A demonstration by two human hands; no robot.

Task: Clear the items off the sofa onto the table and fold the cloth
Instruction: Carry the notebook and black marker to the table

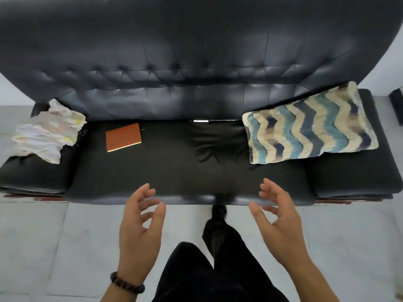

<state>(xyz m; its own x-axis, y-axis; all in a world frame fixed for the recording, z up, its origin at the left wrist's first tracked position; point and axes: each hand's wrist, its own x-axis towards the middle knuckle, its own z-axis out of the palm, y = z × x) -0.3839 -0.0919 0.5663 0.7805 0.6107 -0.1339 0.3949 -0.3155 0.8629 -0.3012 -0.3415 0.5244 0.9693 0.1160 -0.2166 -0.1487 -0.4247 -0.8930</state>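
While cloth (48, 131) and notebook (123, 137) lie on the sofa (174, 171), left hand (139, 223) and right hand (281, 221) loose-fingered, empty.

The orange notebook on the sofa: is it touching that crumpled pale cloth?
Apart. The head view shows the notebook flat on the sofa seat, with bare black leather between it and the cloth heaped on the armrest.

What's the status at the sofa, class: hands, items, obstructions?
Left hand, right hand open, empty. Notebook on seat, cloth on left armrest, cushion at right, all untouched. No obstruction seen.
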